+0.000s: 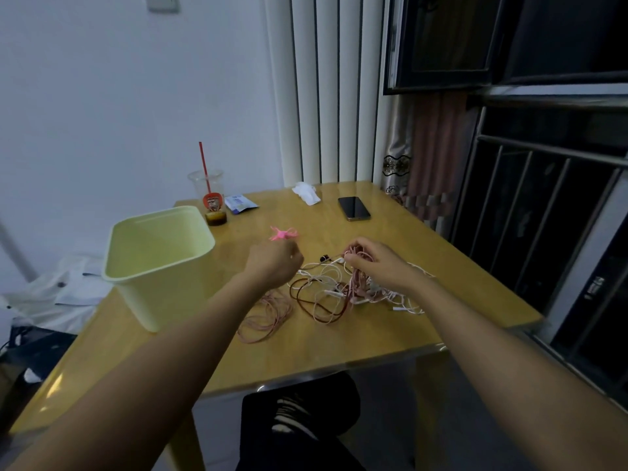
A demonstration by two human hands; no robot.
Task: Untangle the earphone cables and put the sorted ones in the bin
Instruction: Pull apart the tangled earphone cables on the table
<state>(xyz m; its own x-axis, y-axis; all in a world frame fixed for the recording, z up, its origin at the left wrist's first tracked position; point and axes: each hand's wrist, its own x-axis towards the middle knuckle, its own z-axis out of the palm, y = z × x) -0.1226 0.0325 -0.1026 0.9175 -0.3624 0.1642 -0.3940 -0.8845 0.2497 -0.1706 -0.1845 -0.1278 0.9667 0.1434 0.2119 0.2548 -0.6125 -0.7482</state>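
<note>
Left hand: the left hand hovers over the middle of the table, fingers curled into a loose fist. A white cable runs right up to it; whether it is pinched cannot be told.
Right hand: the right hand holds a bunch of pink cable loops between curled fingers and thumb, raised just above the pile.
Tangle of cables: the tangle of cables, white, pink and dark red strands crossing each other, lies on the table under and just near of both hands. A black earbud sits at its far edge, between the hands.
Loose pink coil: the loose pink coil lies flat on the near left of the pile, partly under the left forearm.
Bin: the pale yellow bin stands upright at the left edge of the table, left of the left hand; nothing shows in the part of its inside that is in view.
Far side of table: a plastic cup with a red straw and a small packet stand behind the bin; a crumpled tissue and a dark phone lie further right.
Pink item: a small pink thing lies just beyond the left hand; too small to tell what it is.
</note>
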